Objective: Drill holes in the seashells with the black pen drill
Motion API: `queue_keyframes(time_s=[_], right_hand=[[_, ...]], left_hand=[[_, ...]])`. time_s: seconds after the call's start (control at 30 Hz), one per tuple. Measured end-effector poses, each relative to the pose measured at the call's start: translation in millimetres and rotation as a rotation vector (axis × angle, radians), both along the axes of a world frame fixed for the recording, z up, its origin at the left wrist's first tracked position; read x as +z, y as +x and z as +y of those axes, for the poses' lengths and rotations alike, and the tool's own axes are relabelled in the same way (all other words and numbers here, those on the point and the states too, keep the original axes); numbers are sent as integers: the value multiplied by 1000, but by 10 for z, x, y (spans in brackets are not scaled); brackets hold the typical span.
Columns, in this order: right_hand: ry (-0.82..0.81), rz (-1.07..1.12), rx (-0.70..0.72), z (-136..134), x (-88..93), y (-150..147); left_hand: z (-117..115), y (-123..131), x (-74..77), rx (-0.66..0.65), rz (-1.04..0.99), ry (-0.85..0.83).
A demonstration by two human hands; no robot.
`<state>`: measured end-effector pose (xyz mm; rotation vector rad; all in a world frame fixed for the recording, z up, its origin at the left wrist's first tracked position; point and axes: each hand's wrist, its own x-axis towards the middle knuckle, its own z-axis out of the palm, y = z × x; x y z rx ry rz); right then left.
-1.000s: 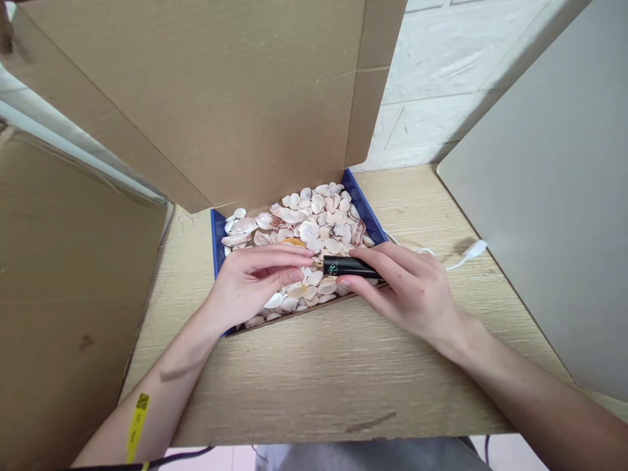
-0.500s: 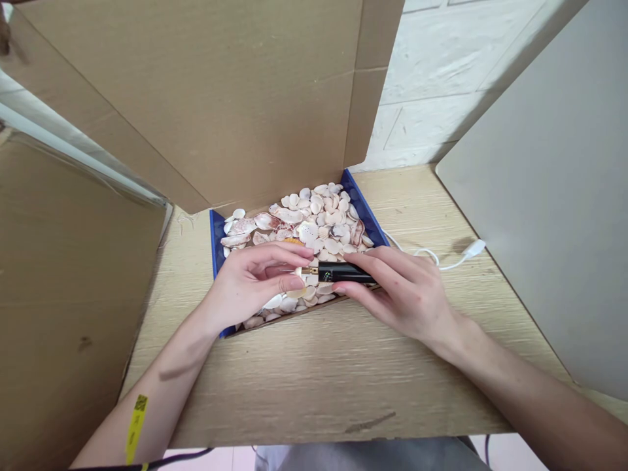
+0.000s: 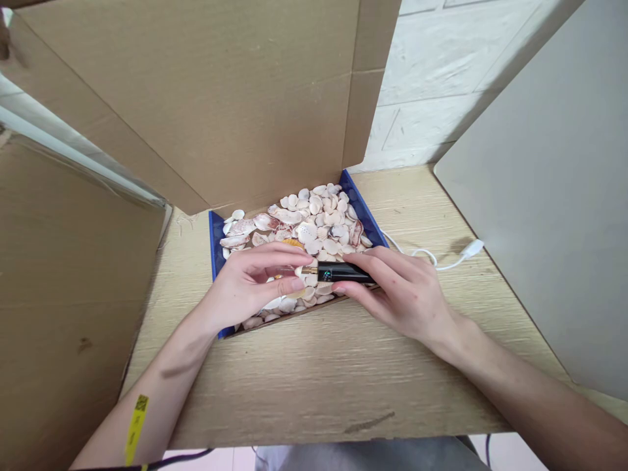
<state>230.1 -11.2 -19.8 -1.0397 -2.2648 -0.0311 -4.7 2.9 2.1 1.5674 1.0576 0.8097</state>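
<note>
My right hand [image 3: 405, 288] is closed around a small black electric hand drill [image 3: 338, 272], which lies level with its brass chuck pointing left. My left hand [image 3: 248, 281] pinches a small white seashell [image 3: 299, 271] between thumb and fingers, up against the drill's tip. The thin bit seems to pass through the shell, with its end showing inside the curl of my left fingers. Both hands hover over the near part of a blue-sided cardboard box [image 3: 362, 203] that holds many loose seashells [image 3: 321, 219]. My fingers partly hide the held shell.
The box's tall cardboard lid [image 3: 220, 98] stands upright behind it. Cardboard [image 3: 73, 281] walls off the left, and a grey panel [image 3: 549, 209] leans at the right. A white cable [image 3: 449, 265] with a plug lies on the wooden table [image 3: 314, 386].
The hands keep almost the same place, while the brass chuck looks blurred and the shell sits slightly differently at its tip. The view has shifted a little.
</note>
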Motion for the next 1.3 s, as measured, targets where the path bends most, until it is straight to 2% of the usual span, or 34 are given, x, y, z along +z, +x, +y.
queue_keyframes(time_s=[0.23, 0.5, 0.7, 0.9, 1.07, 1.3], right_hand=[[13, 1, 3, 2, 2, 5], [16, -3, 14, 20, -4, -3], [48, 2, 11, 52, 12, 28], [58, 42, -30, 73, 20, 55], [52, 39, -38, 78, 35, 52], [53, 48, -55, 70, 35, 54]], left_hand=[[-2, 2, 12, -7, -19, -4], [-25, 18, 9, 86, -32, -16], [-13, 4, -1, 100, -15, 3], [5, 24, 17, 248, -49, -77], [12, 8, -4, 257, -72, -94], [10, -22, -27, 209, -212, -207]])
